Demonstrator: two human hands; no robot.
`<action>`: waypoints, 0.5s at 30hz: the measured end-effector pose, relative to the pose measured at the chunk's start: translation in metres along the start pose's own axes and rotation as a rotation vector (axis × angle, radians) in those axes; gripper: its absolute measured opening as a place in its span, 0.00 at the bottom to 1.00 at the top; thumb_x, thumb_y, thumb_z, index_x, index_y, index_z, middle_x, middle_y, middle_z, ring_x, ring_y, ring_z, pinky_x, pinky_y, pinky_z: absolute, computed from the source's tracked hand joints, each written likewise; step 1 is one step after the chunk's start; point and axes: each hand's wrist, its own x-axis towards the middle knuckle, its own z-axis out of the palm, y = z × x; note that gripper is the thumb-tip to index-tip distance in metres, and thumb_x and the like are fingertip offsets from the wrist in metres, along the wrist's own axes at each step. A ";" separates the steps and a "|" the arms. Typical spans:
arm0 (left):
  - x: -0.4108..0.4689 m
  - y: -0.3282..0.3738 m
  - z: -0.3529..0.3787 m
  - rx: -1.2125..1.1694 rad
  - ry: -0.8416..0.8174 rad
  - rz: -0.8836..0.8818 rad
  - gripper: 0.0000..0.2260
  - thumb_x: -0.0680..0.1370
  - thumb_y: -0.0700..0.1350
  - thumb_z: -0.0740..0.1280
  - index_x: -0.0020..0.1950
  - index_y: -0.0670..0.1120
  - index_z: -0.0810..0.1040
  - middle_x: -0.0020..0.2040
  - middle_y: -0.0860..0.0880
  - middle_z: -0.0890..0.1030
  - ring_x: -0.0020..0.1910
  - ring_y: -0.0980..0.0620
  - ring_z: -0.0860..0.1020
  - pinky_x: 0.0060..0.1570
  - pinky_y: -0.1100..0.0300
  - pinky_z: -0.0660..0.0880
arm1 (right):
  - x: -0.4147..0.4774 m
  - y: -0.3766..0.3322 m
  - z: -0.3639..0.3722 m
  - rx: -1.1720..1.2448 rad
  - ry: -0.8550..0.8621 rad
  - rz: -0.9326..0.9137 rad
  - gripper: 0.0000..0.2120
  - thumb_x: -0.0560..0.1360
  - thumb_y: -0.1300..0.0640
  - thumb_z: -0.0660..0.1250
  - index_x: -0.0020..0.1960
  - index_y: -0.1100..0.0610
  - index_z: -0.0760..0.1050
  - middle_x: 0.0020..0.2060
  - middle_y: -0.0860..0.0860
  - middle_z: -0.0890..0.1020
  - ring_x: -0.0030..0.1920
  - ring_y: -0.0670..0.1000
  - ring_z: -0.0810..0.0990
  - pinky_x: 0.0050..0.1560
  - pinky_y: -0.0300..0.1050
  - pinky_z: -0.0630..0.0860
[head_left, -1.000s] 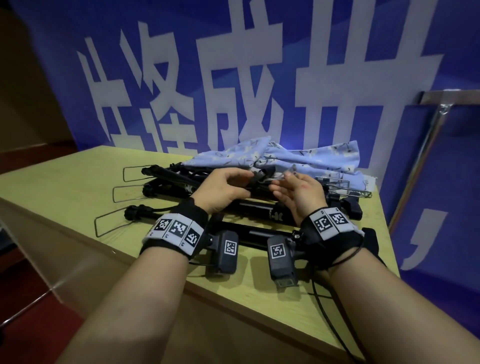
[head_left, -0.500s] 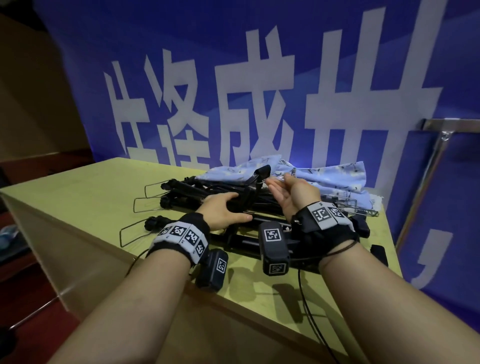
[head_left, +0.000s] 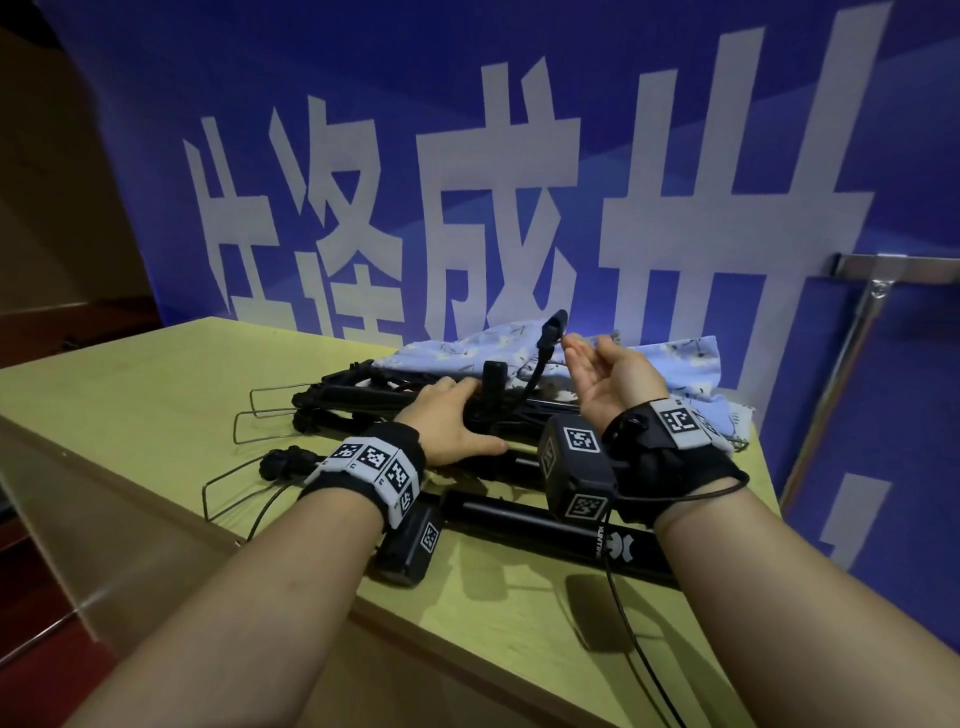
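A pile of black folding frames (head_left: 358, 397) with wire loops (head_left: 244, 426) lies on a yellow-green table (head_left: 145, 395). My left hand (head_left: 447, 421) rests palm down on the pile, fingers spread beside a short upright black post (head_left: 493, 376). My right hand (head_left: 608, 379) is palm up, fingers curled, its fingertips pinching at a black clip (head_left: 551, 327) that stands raised on a curved black arm above the pile. A light blue patterned cloth (head_left: 675, 358) lies behind the frames, partly under my right hand. Both wrists wear black bands with marker tags.
A long black tube (head_left: 519, 514) lies across the table's near edge under my wrists. A blue banner with large white characters (head_left: 498, 208) stands right behind the table. A metal rail (head_left: 852, 353) rises at the right. A thin cable hangs from my right wrist over the edge.
My right hand has risen, and the black clip on its curved arm has come up with it. My left hand has moved down and flattened onto the frames. The view has shifted closer.
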 end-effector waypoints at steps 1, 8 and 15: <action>0.001 0.001 -0.001 0.023 -0.007 -0.010 0.37 0.68 0.65 0.73 0.71 0.51 0.69 0.66 0.47 0.70 0.67 0.46 0.68 0.67 0.46 0.70 | 0.002 -0.002 -0.002 0.002 0.015 -0.006 0.09 0.82 0.63 0.54 0.47 0.65 0.70 0.35 0.60 0.81 0.47 0.53 0.83 0.41 0.38 0.79; -0.004 0.010 -0.016 -0.070 0.075 0.078 0.24 0.72 0.60 0.72 0.64 0.51 0.76 0.56 0.51 0.80 0.58 0.49 0.77 0.60 0.51 0.75 | 0.012 -0.012 -0.015 0.011 0.046 0.010 0.11 0.82 0.64 0.55 0.61 0.67 0.70 0.60 0.63 0.77 0.62 0.57 0.77 0.56 0.41 0.76; -0.013 0.026 -0.046 -0.008 0.127 0.022 0.23 0.76 0.68 0.58 0.55 0.51 0.74 0.50 0.49 0.74 0.56 0.46 0.72 0.59 0.45 0.73 | 0.003 -0.023 -0.005 -0.046 0.011 -0.026 0.11 0.81 0.64 0.58 0.63 0.64 0.71 0.42 0.61 0.80 0.61 0.58 0.77 0.45 0.44 0.81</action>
